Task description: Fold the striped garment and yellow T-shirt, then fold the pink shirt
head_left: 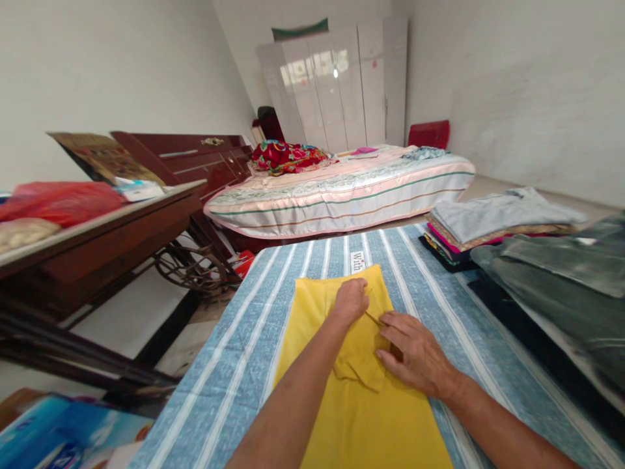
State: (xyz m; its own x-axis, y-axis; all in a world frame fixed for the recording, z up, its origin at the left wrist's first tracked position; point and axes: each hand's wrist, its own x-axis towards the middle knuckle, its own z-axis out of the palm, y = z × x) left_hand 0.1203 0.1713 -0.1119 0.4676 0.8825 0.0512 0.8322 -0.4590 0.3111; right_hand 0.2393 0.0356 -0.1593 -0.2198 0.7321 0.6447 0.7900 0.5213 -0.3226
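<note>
A folded yellow garment (371, 430) lies lengthwise on the striped blue sheet (234, 339), with what looks like a pocket or loose flap near its far end. My left hand (352, 299) is closed on the cloth close to the far edge, its fingers curled into a pinch. Just to the right and nearer, my right hand (415, 352) has its fingertips at the flap's edge, thumb and fingers bent around a bit of cloth. A short line of fabric runs taut between both hands. The fingertips' exact hold on the right is partly hidden.
On the right are a stack of folded clothes (502, 218) and a dark green-grey garment (571, 280). A sewing-machine table (122, 228) stands left, carrying a red plastic bag (63, 205). Beyond are a bed (336, 202) and a white wardrobe (336, 98).
</note>
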